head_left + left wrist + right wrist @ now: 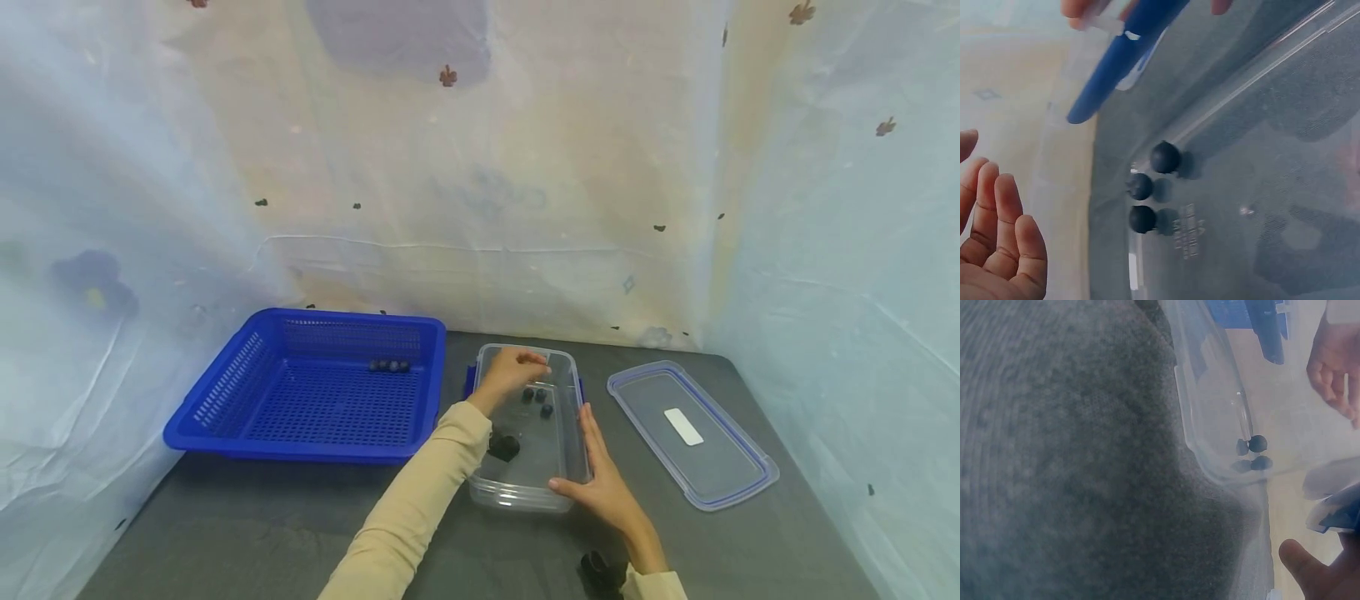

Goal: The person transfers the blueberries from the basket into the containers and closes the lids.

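Observation:
Over the far part of a clear plastic container [525, 467] hovers my left hand [517, 371]. Its fingers are loosely bent, thumb apart from the fingertips [1007, 187], with nothing visible between them. Three dark blueberries [1142, 219] lie on the container floor below, grouped near its far end. My right hand [600, 475] rests against the container's right side, fingers straight along the outside and thumb at the near rim. Blue clip flaps [1125, 62] hang at the container's sides.
A blue perforated basket [300, 454] stands on the left, with several blueberries [390, 366] in a row near its right wall. The container's clear lid [720, 454], blue-edged with a white label, lies flat on the right. Patterned sheets [525, 167] surround the grey table.

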The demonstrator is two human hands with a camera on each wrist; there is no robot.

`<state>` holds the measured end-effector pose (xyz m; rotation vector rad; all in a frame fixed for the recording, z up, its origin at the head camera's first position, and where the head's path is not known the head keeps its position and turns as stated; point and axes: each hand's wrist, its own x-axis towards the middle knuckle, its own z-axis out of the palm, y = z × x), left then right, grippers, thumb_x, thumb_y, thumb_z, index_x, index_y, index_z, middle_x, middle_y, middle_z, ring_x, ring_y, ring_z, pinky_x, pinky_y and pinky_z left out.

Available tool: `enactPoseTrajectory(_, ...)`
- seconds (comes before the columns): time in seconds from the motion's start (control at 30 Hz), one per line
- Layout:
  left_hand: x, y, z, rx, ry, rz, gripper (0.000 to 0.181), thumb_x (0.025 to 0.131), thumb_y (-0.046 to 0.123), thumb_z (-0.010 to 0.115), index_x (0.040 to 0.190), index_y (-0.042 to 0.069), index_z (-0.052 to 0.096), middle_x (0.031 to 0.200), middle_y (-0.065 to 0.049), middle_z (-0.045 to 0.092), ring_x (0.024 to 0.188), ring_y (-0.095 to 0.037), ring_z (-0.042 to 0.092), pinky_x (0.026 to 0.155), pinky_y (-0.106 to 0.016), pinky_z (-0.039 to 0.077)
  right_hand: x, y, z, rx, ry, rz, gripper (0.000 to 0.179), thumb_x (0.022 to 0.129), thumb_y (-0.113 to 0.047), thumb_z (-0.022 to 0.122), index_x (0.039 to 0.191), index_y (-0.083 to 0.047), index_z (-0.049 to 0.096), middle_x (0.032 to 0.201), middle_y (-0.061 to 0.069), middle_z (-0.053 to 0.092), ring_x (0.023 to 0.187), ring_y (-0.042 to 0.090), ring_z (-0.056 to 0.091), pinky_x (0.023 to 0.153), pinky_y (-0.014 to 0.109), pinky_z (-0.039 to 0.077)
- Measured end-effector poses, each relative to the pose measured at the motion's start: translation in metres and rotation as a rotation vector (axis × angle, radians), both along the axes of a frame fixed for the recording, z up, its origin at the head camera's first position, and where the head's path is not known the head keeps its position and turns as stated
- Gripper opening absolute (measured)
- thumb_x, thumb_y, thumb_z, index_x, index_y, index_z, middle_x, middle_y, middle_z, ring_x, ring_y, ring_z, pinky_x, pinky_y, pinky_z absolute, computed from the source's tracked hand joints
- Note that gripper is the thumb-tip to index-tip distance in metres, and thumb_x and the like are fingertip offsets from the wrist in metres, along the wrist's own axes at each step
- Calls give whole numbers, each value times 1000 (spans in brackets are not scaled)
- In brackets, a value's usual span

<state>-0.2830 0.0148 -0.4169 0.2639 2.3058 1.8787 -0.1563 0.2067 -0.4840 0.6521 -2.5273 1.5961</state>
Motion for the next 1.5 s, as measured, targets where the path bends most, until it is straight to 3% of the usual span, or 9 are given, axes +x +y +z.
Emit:
enactPoseTrajectory(0.33, 1, -13, 15, 16, 72, -73, 21, 93, 22, 67, 107, 6, 69, 87, -4, 66, 87, -31, 65, 84, -53, 50, 0, 2, -3, 20, 15, -14, 117, 72, -18, 84, 155, -5, 3, 161, 12, -5, 143, 44, -1, 102, 73, 6)
enactPoseTrajectory(0.43, 4, -18, 19, -11, 93, -86, 21, 94, 24, 66, 107, 8, 68, 90, -3, 65, 88, -30, 65, 81, -48, 52, 1, 1, -2, 16, 13, -19, 117, 72, -18, 84, 155, -4, 3, 161, 11, -4, 143, 43, 0, 102, 72, 6)
enactPoseTrajectory(0.57, 8, -27, 26, -45, 127, -105, 24, 95, 25, 64, 111, 7, 67, 99, -5, 66, 85, -19, 65, 78, -38, 54, 2, 0, -2, 6, 18, -18, 118, 71, -18, 85, 156, -7, 3, 161, 11, -3, 143, 42, 0, 103, 71, 6)
enactPoseTrajectory(0.7, 12, -41, 33, -63, 184, -110, 27, 96, 24, 63, 115, 4, 65, 103, -8, 66, 83, -17, 63, 76, -38, 54, 2, 0, -3, 2, 25, -13, 119, 71, -18, 85, 156, -11, 2, 161, 11, -3, 143, 41, 0, 103, 70, 6)
enactPoseTrajectory(0.93, 15, -70, 46, -137, 284, -53, 24, 95, 25, 65, 112, 8, 66, 99, -1, 64, 84, -23, 60, 65, -33, 50, 1, -1, -6, 6, 37, -15, 119, 69, -18, 86, 155, -2, 4, 161, 9, -3, 143, 40, 1, 103, 69, 6)
enactPoseTrajectory(1.1, 17, -92, 52, -165, 345, 1, 26, 94, 24, 66, 114, 8, 66, 103, -3, 64, 88, -20, 63, 71, -35, 52, 0, -2, -4, 4, 37, -12, 119, 70, -18, 85, 155, -3, 4, 161, 9, -4, 143, 40, 0, 103, 69, 6)
enactPoseTrajectory(1.3, 20, -117, 52, -248, 424, 78, 27, 92, 24, 68, 113, 8, 66, 106, -6, 66, 90, -23, 63, 73, -38, 53, 0, -1, -3, -9, 24, -3, 119, 71, -17, 85, 155, -3, 2, 161, 9, -5, 143, 41, -2, 103, 69, 5)
enactPoseTrajectory(1.5, 19, -141, 51, -277, 435, 147, 24, 92, 22, 69, 110, 6, 66, 103, -8, 66, 89, -26, 63, 71, -39, 53, 0, 0, -4, -9, 25, -2, 120, 71, -16, 85, 156, -7, 1, 161, 8, -6, 143, 40, -3, 103, 70, 5)
